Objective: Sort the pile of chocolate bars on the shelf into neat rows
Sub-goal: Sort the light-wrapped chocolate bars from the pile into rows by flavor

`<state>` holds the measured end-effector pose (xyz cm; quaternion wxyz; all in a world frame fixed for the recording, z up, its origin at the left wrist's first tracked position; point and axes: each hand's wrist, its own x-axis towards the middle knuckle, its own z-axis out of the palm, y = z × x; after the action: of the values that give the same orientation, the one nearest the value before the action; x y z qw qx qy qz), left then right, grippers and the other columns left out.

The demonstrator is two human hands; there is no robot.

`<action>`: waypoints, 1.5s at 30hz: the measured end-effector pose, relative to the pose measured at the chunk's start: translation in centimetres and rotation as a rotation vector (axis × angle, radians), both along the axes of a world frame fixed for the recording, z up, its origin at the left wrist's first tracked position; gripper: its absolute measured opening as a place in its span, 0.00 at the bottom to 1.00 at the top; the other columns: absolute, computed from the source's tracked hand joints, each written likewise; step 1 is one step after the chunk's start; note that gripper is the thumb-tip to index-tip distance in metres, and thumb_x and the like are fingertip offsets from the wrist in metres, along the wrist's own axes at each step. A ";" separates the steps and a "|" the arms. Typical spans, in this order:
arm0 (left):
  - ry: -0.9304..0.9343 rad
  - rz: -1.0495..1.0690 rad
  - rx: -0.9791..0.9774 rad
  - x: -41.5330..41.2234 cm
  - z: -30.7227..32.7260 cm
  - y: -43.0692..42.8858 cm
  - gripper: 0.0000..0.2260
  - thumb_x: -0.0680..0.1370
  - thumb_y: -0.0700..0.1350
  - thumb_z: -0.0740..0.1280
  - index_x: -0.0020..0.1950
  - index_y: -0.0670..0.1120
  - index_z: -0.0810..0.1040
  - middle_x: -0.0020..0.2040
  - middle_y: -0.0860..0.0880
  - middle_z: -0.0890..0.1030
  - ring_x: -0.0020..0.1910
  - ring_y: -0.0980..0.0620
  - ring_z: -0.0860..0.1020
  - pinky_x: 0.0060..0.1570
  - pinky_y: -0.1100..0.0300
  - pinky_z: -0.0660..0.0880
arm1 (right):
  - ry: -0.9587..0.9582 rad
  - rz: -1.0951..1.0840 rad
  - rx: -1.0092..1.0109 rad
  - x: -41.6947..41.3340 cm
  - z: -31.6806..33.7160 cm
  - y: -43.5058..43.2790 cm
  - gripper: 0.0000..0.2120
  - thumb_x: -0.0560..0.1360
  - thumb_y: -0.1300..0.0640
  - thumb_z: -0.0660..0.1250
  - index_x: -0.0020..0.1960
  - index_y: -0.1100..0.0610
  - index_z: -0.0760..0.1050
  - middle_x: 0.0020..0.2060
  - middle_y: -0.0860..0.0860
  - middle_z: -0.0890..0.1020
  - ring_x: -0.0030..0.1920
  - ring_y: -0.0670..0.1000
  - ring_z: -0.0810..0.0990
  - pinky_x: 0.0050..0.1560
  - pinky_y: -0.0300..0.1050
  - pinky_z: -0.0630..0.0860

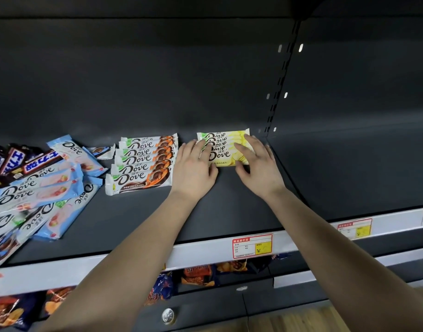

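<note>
Currently both hands flat, fingers spread, gripping nothing: left hand (pixel 193 167) and right hand (pixel 258 164) press the ends of the yellow bar row (pixel 223 149) to square it. Glossy flat wrappers, matte dark shelf (pixel 229 212). Orange row (pixel 143 161) at 9 o'clock; unsorted pile (pixel 35 188) beyond it.

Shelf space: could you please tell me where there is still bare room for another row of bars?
Bare shelf lies in front of the yellow Dove row and orange Dove row, and right of the yellow row toward the upright. The left end is crowded by the mixed pile.
</note>
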<state>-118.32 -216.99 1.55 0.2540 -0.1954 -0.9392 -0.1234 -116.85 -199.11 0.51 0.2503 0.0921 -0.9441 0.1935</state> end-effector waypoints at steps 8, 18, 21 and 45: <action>0.006 0.027 0.009 -0.1 -0.1 0.0 0.18 0.73 0.47 0.62 0.60 0.40 0.77 0.61 0.41 0.76 0.63 0.41 0.71 0.68 0.45 0.62 | -0.002 -0.011 -0.027 0.0 0.1 0.0 0.19 0.75 0.55 0.64 0.65 0.58 0.72 0.68 0.57 0.68 0.70 0.57 0.64 0.70 0.59 0.60; 0.091 0.056 0.005 -0.7 -0.6 0.0 0.19 0.73 0.48 0.60 0.59 0.40 0.77 0.60 0.42 0.77 0.61 0.41 0.72 0.66 0.47 0.62 | 0.016 -0.004 -0.056 -0.1 0.1 0.0 0.17 0.74 0.55 0.63 0.62 0.59 0.75 0.67 0.58 0.70 0.68 0.58 0.67 0.70 0.59 0.60; 0.092 0.064 0.010 -0.9 -0.8 -0.1 0.19 0.73 0.49 0.59 0.59 0.41 0.77 0.61 0.42 0.77 0.62 0.42 0.71 0.67 0.47 0.60 | 0.022 -0.001 -0.054 -0.2 0.0 0.0 0.17 0.74 0.54 0.63 0.61 0.58 0.75 0.66 0.58 0.70 0.67 0.58 0.68 0.70 0.60 0.59; 0.048 0.311 0.054 4.7 3.0 -9.3 0.23 0.72 0.53 0.55 0.60 0.43 0.77 0.60 0.44 0.79 0.60 0.41 0.74 0.67 0.44 0.61 | 0.029 0.386 -0.033 2.6 5.1 -12.7 0.17 0.74 0.53 0.58 0.57 0.60 0.76 0.64 0.59 0.72 0.62 0.62 0.72 0.69 0.56 0.60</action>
<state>-113.67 -226.31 4.59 0.2976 -0.0437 -0.9481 -0.1029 -114.29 -211.83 5.61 0.2238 0.2704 -0.9018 0.2521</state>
